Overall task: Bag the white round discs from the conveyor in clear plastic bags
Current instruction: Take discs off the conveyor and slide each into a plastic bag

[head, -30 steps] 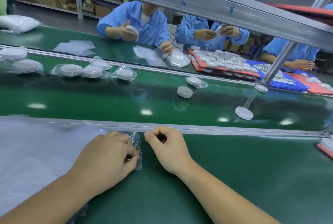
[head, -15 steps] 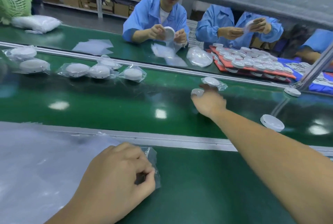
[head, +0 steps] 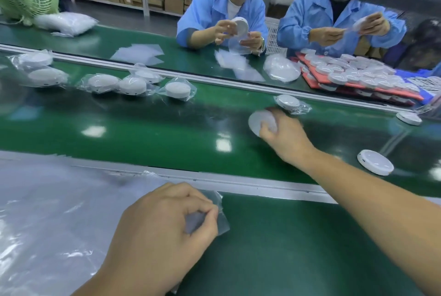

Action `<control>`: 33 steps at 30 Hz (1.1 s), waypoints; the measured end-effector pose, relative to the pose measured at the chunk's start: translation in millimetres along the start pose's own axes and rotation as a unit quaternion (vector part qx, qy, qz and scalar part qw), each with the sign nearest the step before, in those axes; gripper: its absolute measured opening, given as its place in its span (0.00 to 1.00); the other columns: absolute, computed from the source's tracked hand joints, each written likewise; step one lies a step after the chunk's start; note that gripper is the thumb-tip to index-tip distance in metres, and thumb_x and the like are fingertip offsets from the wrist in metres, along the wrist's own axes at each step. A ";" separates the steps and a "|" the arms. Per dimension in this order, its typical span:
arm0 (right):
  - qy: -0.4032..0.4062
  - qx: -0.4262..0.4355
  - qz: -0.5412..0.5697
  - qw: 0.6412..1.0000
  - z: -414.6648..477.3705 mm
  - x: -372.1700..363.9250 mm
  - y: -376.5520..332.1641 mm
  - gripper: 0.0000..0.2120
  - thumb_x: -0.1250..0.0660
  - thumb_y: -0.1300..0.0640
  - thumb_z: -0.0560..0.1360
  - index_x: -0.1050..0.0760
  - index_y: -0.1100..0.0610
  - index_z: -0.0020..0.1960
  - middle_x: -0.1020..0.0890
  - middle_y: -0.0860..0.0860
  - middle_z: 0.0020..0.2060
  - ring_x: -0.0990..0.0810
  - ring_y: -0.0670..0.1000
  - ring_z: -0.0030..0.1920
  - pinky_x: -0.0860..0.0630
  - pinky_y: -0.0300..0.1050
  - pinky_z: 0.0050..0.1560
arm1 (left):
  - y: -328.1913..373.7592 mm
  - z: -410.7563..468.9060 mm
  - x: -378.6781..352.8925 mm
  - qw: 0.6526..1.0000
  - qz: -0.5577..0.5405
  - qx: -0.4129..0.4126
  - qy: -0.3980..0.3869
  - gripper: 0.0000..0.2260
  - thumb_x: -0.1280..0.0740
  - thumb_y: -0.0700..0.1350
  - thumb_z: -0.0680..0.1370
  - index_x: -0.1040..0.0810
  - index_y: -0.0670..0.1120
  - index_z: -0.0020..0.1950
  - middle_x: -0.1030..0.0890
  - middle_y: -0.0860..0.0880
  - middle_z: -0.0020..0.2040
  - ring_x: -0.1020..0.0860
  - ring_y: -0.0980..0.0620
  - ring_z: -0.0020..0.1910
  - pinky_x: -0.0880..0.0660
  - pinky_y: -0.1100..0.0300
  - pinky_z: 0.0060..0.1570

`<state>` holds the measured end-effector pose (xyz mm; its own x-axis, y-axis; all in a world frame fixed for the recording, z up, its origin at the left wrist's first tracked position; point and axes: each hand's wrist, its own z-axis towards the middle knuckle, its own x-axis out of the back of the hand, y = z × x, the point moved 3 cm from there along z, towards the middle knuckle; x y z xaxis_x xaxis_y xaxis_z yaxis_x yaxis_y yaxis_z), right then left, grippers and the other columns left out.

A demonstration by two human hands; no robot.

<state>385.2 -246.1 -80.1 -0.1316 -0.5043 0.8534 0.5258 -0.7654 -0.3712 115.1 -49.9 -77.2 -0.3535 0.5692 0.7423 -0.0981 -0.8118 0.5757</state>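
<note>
My right hand [head: 284, 133] grips a flat, round white disc [head: 259, 122], tilted over the belt [head: 143, 133]; my left hand [head: 164, 224] pinches a clear bag [head: 223, 224].

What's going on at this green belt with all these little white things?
It's a bagging line. The camera wearer's right hand grips a bare white disc over the green conveyor, while the left hand pinches a clear plastic bag on the near bench. Bagged discs lie further left on the belt, another bare disc waits to the right, and two workers opposite handle discs too.
</note>
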 end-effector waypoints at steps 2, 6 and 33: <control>-0.026 0.119 0.052 0.991 -43.9 17.3 -29.9 0.20 0.35 0.52 0.78 0.27 0.44 0.69 0.24 0.42 0.60 0.21 0.46 0.56 0.28 0.32 0.55 | 1.1 0.0 3.0 0.999 0.041 -0.018 0.001 0.09 0.37 0.60 0.72 0.17 0.64 0.37 0.21 0.71 0.41 0.23 0.66 0.44 0.26 0.67 0.37; -0.031 0.271 -0.030 0.962 -118.6 44.2 -63.7 0.24 0.40 0.55 0.78 0.30 0.38 0.71 0.31 0.43 0.69 0.24 0.51 0.63 0.25 0.41 0.59 | -1.3 -0.9 5.6 0.999 0.048 0.010 0.010 0.08 0.36 0.60 0.73 0.18 0.65 0.39 0.22 0.73 0.43 0.27 0.68 0.50 0.33 0.73 0.39; -0.095 -0.048 0.524 0.845 -181.1 20.8 -123.8 0.19 0.17 0.45 0.65 0.15 0.43 0.54 0.15 0.47 0.51 0.16 0.57 0.42 0.21 0.47 0.30 | 3.0 -6.1 -7.3 0.919 -0.371 0.066 0.112 0.13 0.25 0.57 0.68 0.16 0.62 0.52 0.14 0.59 0.46 0.15 0.58 0.43 0.19 0.65 0.38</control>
<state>165.1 -234.2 -82.6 0.5063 -0.8588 0.0782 0.1979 0.0274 -0.9798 111.7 -57.3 -82.9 -0.4189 0.9068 0.0469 -0.2805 -0.1784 0.9431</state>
